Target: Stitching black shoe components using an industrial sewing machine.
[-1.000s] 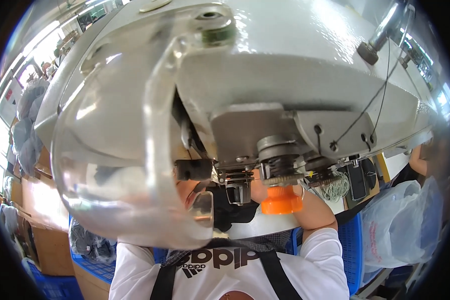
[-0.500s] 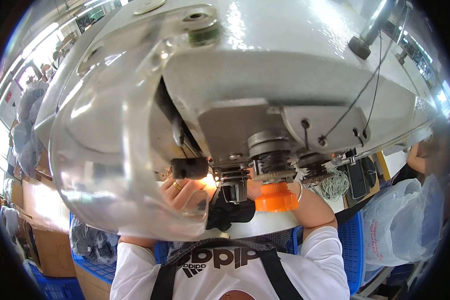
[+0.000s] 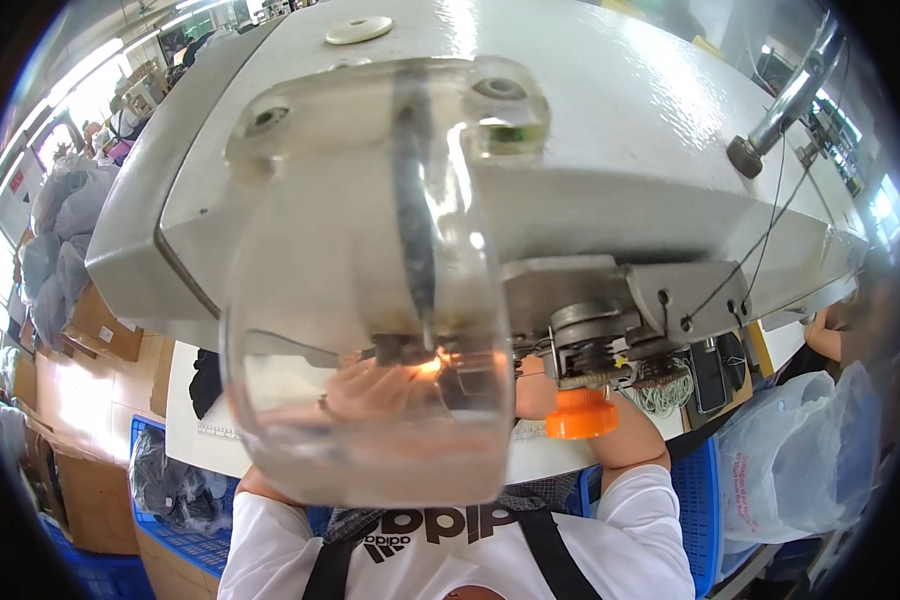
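Two hands are at the machine (image 3: 620, 130), and from my end neither grip reads well. I see the left hand (image 3: 365, 390) only through the clear guard (image 3: 355, 235), close to the small light (image 3: 433, 364); its fingers are blurred, so I cannot tell how far they are open or whether they hold anything. The right hand (image 3: 533, 393) shows as a bit of skin beside the orange knob (image 3: 581, 414), fingers hidden, and I cannot tell there either. The black cloth (image 3: 206, 384) lies on the bench (image 3: 195, 440), left of the guard; whether it runs on behind, I cannot make out. My worry is the left fingers: so near the light, they could stray against working parts if judged through this blurred guard. The thread (image 3: 718, 288) could snag if a sudden tug catches it, and the cloth could pucker if pulled unevenly
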The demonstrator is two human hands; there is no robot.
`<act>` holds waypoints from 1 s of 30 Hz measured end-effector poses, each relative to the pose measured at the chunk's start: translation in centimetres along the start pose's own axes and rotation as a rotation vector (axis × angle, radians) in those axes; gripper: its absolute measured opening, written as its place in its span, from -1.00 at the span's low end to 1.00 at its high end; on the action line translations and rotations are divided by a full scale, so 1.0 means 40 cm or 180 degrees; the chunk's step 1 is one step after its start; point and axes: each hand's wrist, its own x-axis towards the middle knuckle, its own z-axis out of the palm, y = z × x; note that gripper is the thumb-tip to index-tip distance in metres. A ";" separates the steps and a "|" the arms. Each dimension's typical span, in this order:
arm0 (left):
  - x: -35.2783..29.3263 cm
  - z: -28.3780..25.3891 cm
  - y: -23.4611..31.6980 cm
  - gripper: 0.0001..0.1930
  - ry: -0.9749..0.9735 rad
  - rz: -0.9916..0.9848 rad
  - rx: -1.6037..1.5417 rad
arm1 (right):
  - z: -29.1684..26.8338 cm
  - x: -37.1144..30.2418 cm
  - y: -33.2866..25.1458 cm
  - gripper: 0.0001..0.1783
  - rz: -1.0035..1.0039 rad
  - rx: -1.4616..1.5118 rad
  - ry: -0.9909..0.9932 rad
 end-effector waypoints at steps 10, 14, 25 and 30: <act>-0.033 0.060 -0.027 -0.85 -0.0164 -0.0966 -0.0239 | 0.046 -0.016 0.020 -0.68 -0.0325 -0.0187 0.0238; 0.043 0.023 -0.032 -0.77 0.0298 -0.0783 0.0286 | 0.025 0.006 -0.002 -0.71 -0.0562 -0.0500 0.0476; 0.069 -0.053 -0.002 -0.72 -0.0611 -0.0773 0.0311 | 0.046 0.019 -0.018 -0.87 -0.0729 -0.0593 0.0785; 0.074 -0.070 -0.013 -0.68 -0.0422 -0.1011 -0.0426 | 0.047 0.023 -0.024 -0.90 -0.0796 -0.0611 0.0971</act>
